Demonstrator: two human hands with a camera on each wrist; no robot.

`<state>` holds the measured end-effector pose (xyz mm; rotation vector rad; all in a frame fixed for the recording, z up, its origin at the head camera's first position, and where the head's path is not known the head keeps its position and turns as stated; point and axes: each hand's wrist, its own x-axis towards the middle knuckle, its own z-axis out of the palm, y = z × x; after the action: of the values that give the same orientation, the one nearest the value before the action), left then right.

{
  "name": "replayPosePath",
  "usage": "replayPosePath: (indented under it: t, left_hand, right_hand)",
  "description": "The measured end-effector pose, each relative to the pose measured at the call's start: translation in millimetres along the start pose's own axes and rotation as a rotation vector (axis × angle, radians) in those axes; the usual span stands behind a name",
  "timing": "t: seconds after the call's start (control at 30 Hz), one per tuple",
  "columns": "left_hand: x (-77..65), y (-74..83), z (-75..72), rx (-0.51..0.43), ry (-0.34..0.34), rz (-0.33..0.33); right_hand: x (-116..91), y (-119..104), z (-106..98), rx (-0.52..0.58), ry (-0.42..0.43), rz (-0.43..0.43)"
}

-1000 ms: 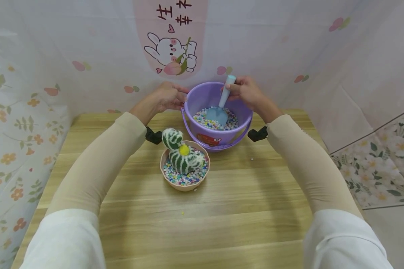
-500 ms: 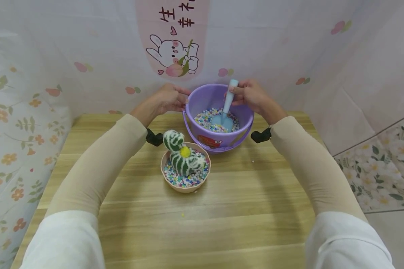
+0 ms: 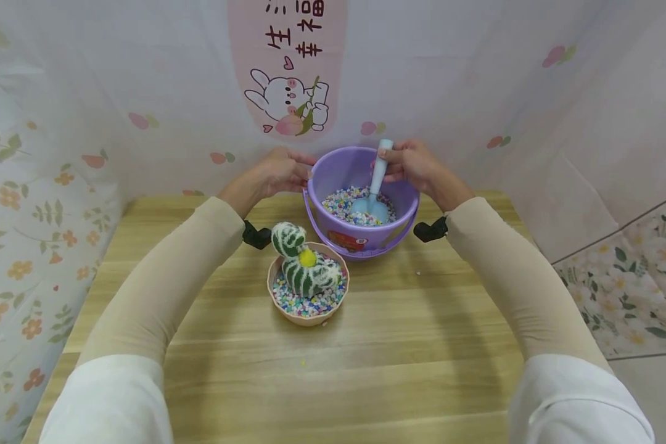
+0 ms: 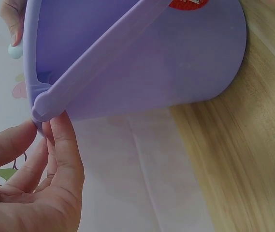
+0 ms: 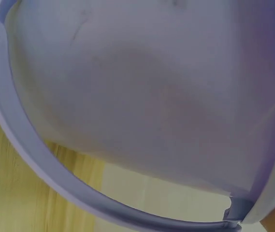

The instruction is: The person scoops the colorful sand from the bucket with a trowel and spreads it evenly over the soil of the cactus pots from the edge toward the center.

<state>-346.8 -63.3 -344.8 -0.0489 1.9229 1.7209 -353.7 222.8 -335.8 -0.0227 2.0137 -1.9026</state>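
Beads (image 3: 338, 200) cover part of the blade of the scoop (image 3: 378, 176), and their depth in the bucket (image 3: 380, 235) is hidden. The foot of the cactus (image 3: 301, 271) is buried in the bowl (image 3: 305, 320). Print on the label (image 3: 348, 241) and a yellow speck (image 3: 303, 362) on the surface (image 3: 366, 382) are too small to make out. The left wrist view crops the bucket and most of the right grip (image 3: 413, 165); in the right wrist view, a corner of skin is too cropped to place.

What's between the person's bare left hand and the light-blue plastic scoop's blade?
Head view: the side of the round purple plastic bucket, then small multicoloured pebbles inside it, separate the left hand from the scoop blade.
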Motion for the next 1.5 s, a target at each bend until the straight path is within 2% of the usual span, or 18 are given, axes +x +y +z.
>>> replayPosePath:
  t: [0.27,0.63,0.97,1.27,1.5]
  left_hand:
    - [-0.9,-4.9,2.9,-0.001,-0.007,0.012]
    - [-5.3,-24.8,5.9,0.000,-0.005,0.006]
    - [-5.0,-20.5,6.7,-0.008,0.001,0.016]
    - [-5.8,-11.5,6.0,0.004,0.002,0.028]
    - [-10.0,-5.6,4.8,0.017,-0.002,0.076]
  right_hand:
    - [-2.1,5.2,-0.1,-0.031,0.040,-0.006]
    - [-2.8,21.3,5.4,-0.022,0.060,0.034]
    - [-2.5,15.6,3.5,-0.019,0.073,0.033]
    - [0.2,5.9,0.8,-0.006,0.141,0.037]
    - [1.3,-2.0,-8.6,0.087,0.206,0.038]
